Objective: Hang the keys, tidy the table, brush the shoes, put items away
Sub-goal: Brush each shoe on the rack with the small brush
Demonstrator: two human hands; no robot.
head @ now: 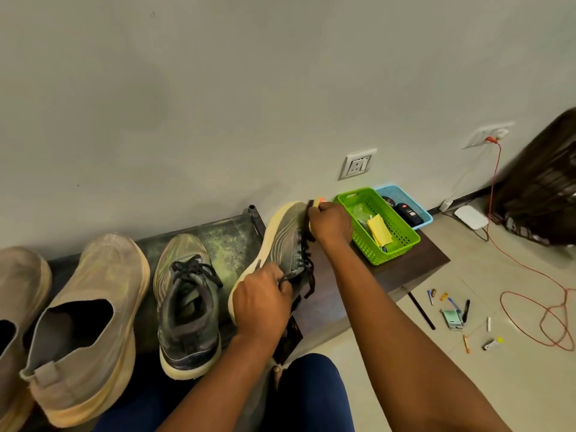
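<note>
Grey shoe [285, 241] tipped on its side on tabletop [414, 260] | left hand [261, 302] holds heel, right hand [330, 224] grips brush [314, 213] at toe | risk: loose hold, shoe may slip off

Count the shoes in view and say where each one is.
4. Two beige slip-ons stand at the left, one cut by the frame edge and one beside it. A grey laced shoe stands mid-bench. Its mate is tilted, held in both hands.

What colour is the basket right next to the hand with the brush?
Bright green: the basket beside the right hand, seen clearly in the head view.
</note>
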